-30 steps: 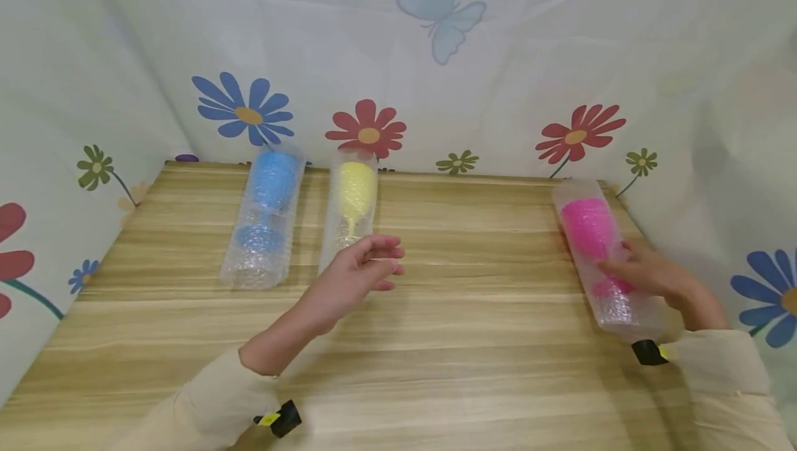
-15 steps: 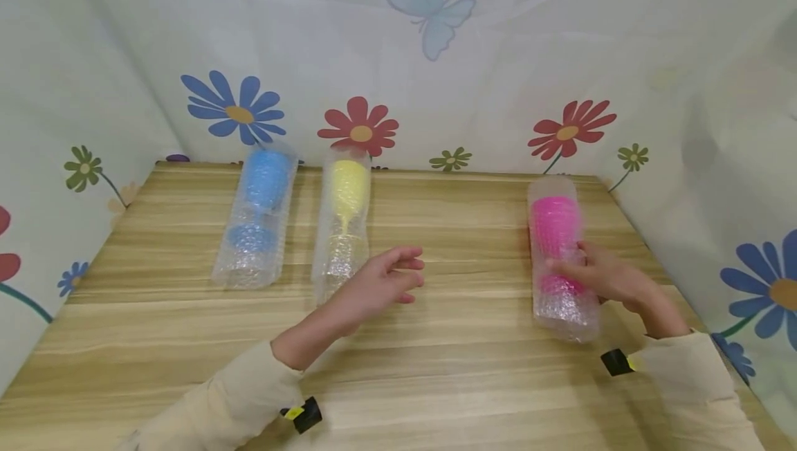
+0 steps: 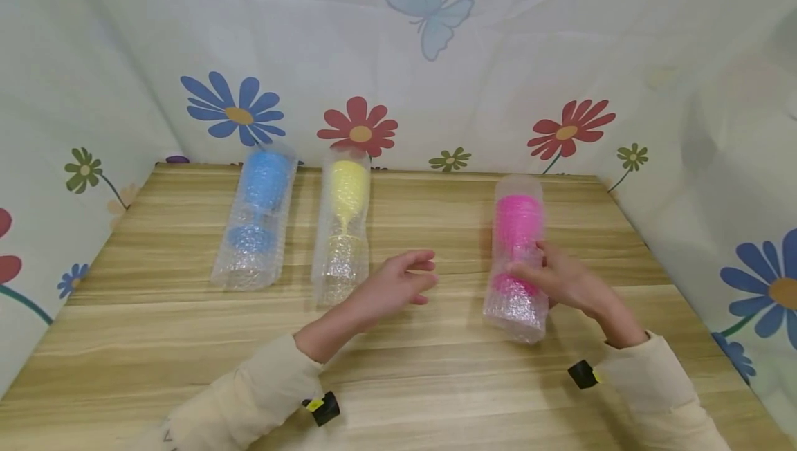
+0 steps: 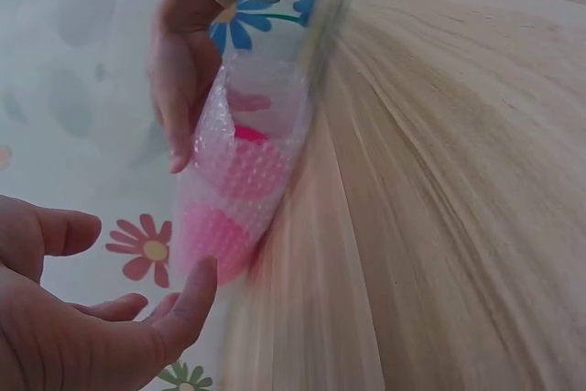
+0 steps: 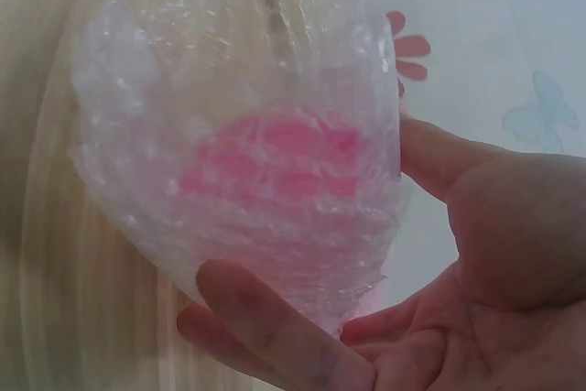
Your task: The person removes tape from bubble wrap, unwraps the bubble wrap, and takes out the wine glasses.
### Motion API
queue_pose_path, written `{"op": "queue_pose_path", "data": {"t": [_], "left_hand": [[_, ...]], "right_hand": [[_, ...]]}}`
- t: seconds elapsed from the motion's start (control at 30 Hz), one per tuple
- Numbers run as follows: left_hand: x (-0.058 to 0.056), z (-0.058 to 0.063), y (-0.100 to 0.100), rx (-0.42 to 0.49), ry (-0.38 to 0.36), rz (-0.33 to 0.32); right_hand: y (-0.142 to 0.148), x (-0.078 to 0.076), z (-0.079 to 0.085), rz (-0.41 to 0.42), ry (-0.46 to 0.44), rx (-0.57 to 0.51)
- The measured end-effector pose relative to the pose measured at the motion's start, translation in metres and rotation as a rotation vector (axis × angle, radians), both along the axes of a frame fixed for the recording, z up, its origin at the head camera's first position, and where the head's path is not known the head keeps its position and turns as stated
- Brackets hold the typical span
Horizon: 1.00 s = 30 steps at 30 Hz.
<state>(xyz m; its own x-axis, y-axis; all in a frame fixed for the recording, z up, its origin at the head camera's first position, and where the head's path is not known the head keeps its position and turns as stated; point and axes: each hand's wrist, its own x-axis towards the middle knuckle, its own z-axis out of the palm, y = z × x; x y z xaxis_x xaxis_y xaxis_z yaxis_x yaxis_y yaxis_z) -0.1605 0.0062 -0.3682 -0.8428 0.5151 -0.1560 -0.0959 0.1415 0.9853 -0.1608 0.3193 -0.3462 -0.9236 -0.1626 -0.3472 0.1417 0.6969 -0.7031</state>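
My right hand grips a pink goblet in a bubble-wrap sleeve, thumb on one side and fingers round the other. In the right wrist view the open end of the bubble wrap faces the camera, with pink showing inside. My left hand holds nothing; its fingers are loosely bent above the table, between the pink goblet and a yellow goblet in bubble wrap. Farther left lies a blue goblet in bubble wrap.
The wood-grain table carries the wrapped goblets. A pale cloth backdrop printed with flowers and a butterfly stands along the back and both sides.
My right hand has carried the pink goblet leftward from the table's right side, and it has turned straighter. My left hand has moved right, uncovering the yellow goblet's lower part.
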Motion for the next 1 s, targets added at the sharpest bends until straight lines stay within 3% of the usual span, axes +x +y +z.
{"op": "queue_pose_path", "data": {"t": [0.33,0.5,0.7,1.0], "left_hand": [[-0.002,-0.009,0.014,-0.058,0.006,-0.032],[0.0,-0.008,0.019,-0.08,0.028,-0.043],[0.0,-0.007,0.021,-0.131,0.07,-0.025],[0.0,-0.014,0.024,-0.195,0.094,-0.005]], "right_hand": [[-0.038,0.006,-0.008,-0.054,0.001,0.046],[-0.055,0.008,-0.012,-0.036,0.073,0.051],[-0.073,0.012,-0.015,-0.02,0.098,0.066],[-0.09,0.012,-0.019,-0.03,0.12,0.006]]}}
